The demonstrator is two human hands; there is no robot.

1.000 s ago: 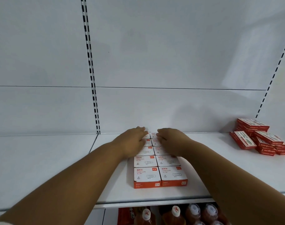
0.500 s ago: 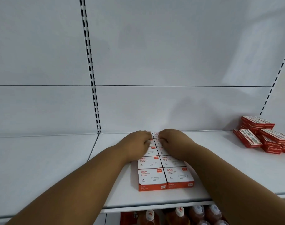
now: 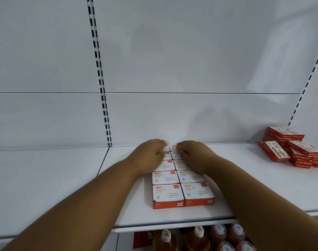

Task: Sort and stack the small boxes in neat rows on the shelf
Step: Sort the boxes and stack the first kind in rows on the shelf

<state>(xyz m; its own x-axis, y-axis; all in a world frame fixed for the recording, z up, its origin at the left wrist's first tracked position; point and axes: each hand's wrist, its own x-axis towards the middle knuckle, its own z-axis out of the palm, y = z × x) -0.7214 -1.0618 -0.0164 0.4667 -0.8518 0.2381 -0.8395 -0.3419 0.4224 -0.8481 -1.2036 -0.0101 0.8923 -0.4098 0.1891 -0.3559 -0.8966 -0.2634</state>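
On the shelf (image 3: 245,192), both hands still press the paper-clip boxes (image 3: 181,189).

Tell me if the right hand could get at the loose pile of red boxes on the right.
Probably yes: only bare shelf lies between the right hand and the red boxes.

White back panels (image 3: 190,60) behind, split by a thin horizontal seam. Slotted upright (image 3: 99,73) running down left of centre, two columns of dark slots, ending at the seam between two shelf boards. Second slotted upright (image 3: 307,84) at far right, leaning in the wide-angle view. Faint grey shadow on the lower panel, right of centre. Below the front edge, bottles (image 3: 198,240) of reddish-orange liquid standing close together, white caps with red marks; front ones partly cut off by the bottom edge. Red packet (image 3: 141,239) just left of them, print too small to read.
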